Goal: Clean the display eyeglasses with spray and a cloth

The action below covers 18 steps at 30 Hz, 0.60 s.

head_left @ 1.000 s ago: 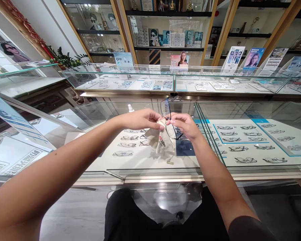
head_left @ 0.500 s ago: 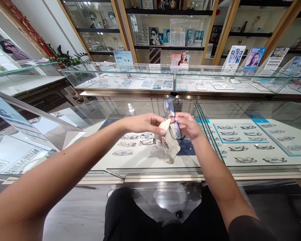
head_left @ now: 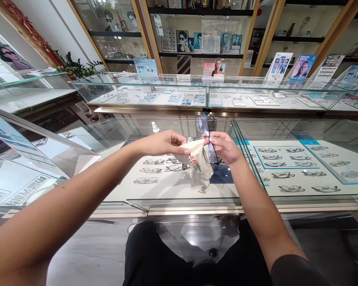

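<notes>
1. Eyeglasses (head_left: 205,129) are held up at the right fingertips, turned on end with one lens above the other; from the left, the things are set out as follows.
2. Beyond the left wrist, a white-topped bottle (head_left: 155,127) is seen, partly hidden. Below that wrist, several display frames (head_left: 146,180) are laid out in rows under the glass counter (head_left: 164,194).
3. By the left hand (head_left: 170,143), the near edge of a pale cloth (head_left: 199,161) is pinched between thumb and fingers.
4. Between the hands, the cloth is hung with its red and dark print showing. Compared with half a second ago, its left side has been drawn leftward and the hands have been parted a little. For the work in hand, it is judged that more cloth is thus opened out beside the lower lens; whether that lens is pressed cannot be told.
5. Below the cloth, a small gold-coloured piece (head_left: 202,191) is seen.
6. By the right hand (head_left: 225,147), the eyeglasses are pinched near the bridge; whether a cloth corner is also gripped cannot be told. Speckles are seen on both lenses.
</notes>
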Each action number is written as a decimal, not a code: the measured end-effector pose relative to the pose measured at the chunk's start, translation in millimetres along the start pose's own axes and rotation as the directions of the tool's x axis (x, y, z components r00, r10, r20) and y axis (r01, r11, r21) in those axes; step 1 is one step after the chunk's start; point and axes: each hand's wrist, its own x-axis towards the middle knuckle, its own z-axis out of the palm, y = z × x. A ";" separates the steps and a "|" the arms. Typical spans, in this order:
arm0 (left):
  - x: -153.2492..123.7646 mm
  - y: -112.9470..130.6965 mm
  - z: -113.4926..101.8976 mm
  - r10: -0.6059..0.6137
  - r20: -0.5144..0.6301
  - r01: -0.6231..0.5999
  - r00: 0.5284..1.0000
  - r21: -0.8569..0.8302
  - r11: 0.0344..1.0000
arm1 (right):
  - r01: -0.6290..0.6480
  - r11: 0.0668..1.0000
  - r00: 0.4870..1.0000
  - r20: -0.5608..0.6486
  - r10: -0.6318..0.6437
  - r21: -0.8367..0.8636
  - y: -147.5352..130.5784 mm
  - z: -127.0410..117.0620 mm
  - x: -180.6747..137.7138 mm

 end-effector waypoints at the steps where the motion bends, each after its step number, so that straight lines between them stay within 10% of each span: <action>1: -1.7 1.9 -1.8 -0.001 -0.018 0.002 1.000 0.028 1.000 | 0.013 0.999 1.000 0.017 -0.012 -0.030 0.0 -1.2 0.0; 18: 6.0 -4.3 2.3 -0.022 0.108 0.017 0.994 0.049 0.999 | 0.065 0.972 0.988 0.149 -0.032 -0.227 5.6 -7.6 1.5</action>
